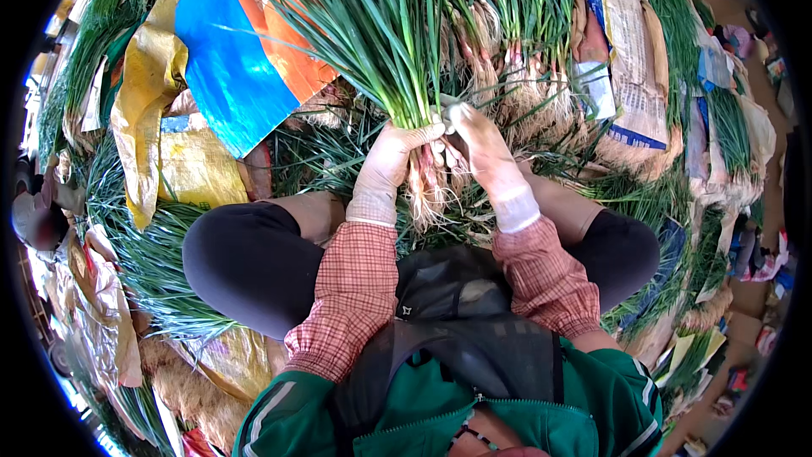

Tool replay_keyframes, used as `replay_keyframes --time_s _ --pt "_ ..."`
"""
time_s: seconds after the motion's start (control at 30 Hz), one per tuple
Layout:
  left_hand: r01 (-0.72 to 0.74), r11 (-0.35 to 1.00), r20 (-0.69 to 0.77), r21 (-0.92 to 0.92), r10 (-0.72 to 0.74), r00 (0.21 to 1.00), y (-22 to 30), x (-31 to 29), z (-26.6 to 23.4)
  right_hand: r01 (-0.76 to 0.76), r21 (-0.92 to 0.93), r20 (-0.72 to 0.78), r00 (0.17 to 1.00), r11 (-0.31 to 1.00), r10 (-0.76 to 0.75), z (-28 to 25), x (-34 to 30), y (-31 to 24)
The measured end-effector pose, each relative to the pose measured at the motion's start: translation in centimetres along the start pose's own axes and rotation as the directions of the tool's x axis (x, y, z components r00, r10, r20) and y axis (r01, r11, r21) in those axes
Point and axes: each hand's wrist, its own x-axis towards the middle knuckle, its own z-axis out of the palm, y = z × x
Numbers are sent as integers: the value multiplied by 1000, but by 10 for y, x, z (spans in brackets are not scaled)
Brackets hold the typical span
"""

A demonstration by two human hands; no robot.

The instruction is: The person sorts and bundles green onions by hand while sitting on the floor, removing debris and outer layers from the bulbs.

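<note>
My left hand (396, 152), in a pale glove, is wrapped round a bunch of spring onions (393, 68). The long green leaves fan out away from me, and the reddish-white bulbs with stringy roots (427, 190) hang below the grip, toward my lap. At the right side of the same stems is my gloved right hand (482, 148). Its fingers are drawn together against the bunch, and what they pinch is hidden. Checked sleeve covers are on both forearms.
More spring onions (529, 59) lie in bunches ahead of me, roots toward me. A blue and orange sheet (241, 59) and a yellow sack (199, 161) are at the left. A printed sack (634, 59) lies at the right. Loose leaves (313, 156) surround my crossed legs.
</note>
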Motion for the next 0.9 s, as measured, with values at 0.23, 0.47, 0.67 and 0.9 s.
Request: replay_keyframes --time_s 0.23,0.47,0.67,0.9 --pt "-28 981 32 -190 35 999 2 -7 -10 -150 -302 -16 988 942 152 -14 38 7" --pt "44 997 43 64 -47 998 9 7 9 213 -822 138 974 529 -179 -32 -29 -6" --pt "-97 994 -23 -46 96 995 -9 9 20 121 -715 -446 679 689 -583 -131 -89 -91" --pt "-109 971 69 -214 127 990 -11 9 45 -716 -555 -595 698 -424 -400 -397 -352 -53"
